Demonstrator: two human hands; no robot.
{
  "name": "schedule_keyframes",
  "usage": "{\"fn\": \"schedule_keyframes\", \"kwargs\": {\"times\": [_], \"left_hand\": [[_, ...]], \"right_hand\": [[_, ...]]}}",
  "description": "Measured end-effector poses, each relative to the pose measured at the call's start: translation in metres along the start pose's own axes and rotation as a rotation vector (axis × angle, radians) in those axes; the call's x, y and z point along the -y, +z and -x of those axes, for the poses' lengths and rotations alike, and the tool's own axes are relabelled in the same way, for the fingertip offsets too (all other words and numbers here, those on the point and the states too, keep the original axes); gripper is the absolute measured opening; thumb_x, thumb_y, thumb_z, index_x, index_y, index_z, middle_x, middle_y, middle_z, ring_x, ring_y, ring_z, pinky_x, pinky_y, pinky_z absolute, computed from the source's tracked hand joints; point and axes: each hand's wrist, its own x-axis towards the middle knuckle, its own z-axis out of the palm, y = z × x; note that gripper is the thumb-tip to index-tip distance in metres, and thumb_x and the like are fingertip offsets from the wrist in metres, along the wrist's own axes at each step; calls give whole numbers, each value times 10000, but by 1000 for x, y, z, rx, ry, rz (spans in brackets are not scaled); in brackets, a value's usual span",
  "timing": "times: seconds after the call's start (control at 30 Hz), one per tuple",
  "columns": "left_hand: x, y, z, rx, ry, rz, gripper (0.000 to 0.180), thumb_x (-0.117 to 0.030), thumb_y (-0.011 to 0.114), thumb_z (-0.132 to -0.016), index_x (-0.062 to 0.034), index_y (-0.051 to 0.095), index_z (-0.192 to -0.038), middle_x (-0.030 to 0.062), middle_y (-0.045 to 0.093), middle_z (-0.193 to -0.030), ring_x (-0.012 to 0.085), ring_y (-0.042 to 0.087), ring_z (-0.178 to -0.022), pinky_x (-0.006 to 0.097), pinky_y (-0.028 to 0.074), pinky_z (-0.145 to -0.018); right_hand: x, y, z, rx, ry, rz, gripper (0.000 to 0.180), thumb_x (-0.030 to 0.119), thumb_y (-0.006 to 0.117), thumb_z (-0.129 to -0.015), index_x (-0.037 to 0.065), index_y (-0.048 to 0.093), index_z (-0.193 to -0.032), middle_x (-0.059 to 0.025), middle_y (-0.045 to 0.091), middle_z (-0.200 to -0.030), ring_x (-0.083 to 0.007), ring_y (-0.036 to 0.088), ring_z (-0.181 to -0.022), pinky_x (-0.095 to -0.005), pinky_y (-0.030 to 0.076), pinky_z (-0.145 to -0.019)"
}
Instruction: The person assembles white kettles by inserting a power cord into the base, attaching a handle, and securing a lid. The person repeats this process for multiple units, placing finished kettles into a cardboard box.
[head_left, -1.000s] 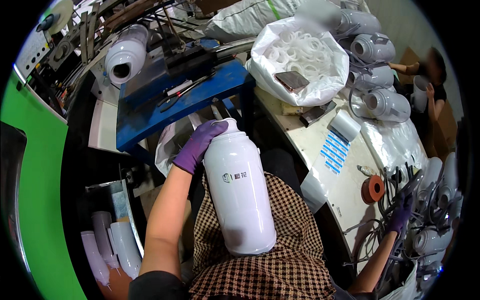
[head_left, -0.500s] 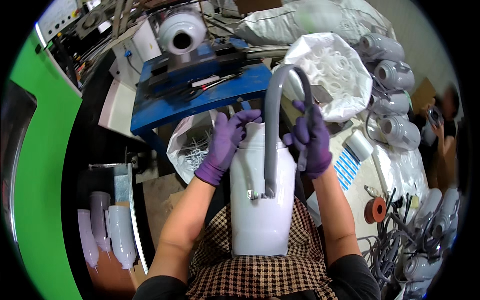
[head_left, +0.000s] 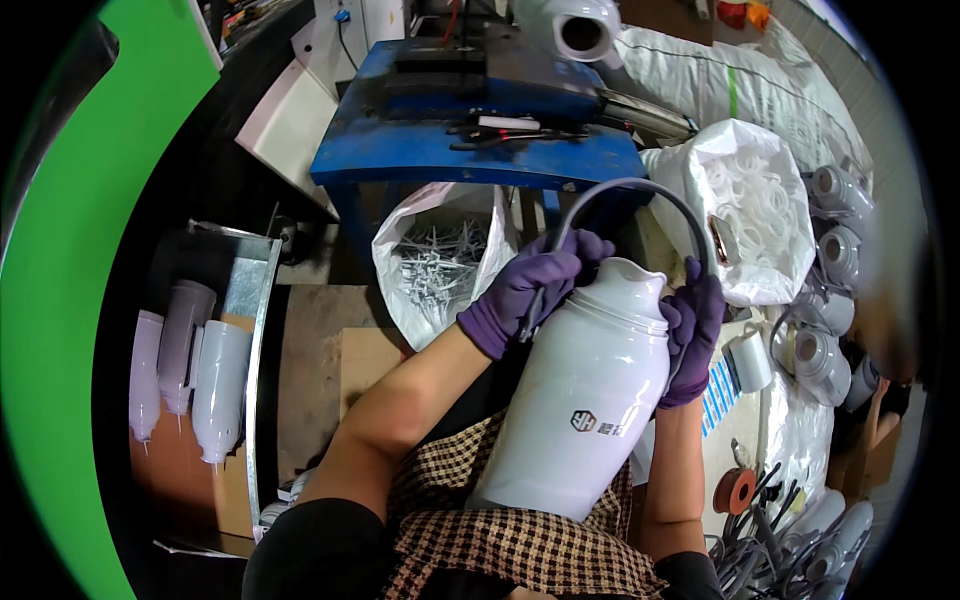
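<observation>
A glossy white jug (head_left: 570, 400) with a spouted top leans in my lap, its neck tilted to the right and a small dark printed mark on its side. Over its neck arches a curved grey handle (head_left: 641, 184). My left hand (head_left: 532, 285), in a purple glove, is closed around the handle's left end, beside the jug's shoulder. Also gloved, my right hand (head_left: 694, 335) grips the right end, close against the neck. Both handle ends straddle the jug; whether they touch it I cannot tell.
Ahead stands a blue workbench (head_left: 480, 160) with tools. Below it is a sack of thin white pieces (head_left: 437, 275); a sack of pale rings (head_left: 748, 205) stands right. A metal-edged box (head_left: 262, 370) at left holds bottle-shaped parts. More grey jugs (head_left: 822, 365) and a person are at far right.
My left hand has left the jug's rim and taken the handle's other end. The handle has turned to arch across the neck, and the jug now tilts right with its printed side showing.
</observation>
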Motion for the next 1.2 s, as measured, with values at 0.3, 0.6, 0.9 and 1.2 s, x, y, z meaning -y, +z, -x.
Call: {"fn": "schedule_keyframes", "kwargs": {"times": [0.3,0.6,0.9,1.2], "left_hand": [[-29,59,-2,386,790,-1458,211,-270,715,-762,-160,626,-918,22,649,-1048,244,613,-999,489,474,-958],[-1,51,-10,-84,391,-813,403,-424,611,-930,-24,583,-906,136,575,-1120,241,537,-1043,406,378,-1084],[-16,67,-30,-85,-211,-78,950,-850,402,-914,17,613,-1242,231,477,-1519,325,493,-1390,475,406,-1168],[-7,25,-35,-233,-357,-235,847,-693,301,-1042,51,697,-1129,217,712,-1171,332,703,-1027,415,558,-983]], "right_hand": [[-13,5,0,98,99,-165,835,615,498,-1004,54,306,-1592,-180,606,-1329,-370,471,-1363,-511,347,-1182],[-5,-9,0,219,101,-325,876,659,505,-981,64,313,-1595,-195,536,-1396,-393,402,-1430,-551,306,-1210],[44,10,62,358,-119,557,461,386,587,-1019,-13,647,-1242,-76,719,-1012,-134,644,-865,-290,524,-856],[37,-7,16,123,14,562,372,255,532,-1041,51,632,-747,2,568,-631,-59,474,-538,-220,381,-513]]}}
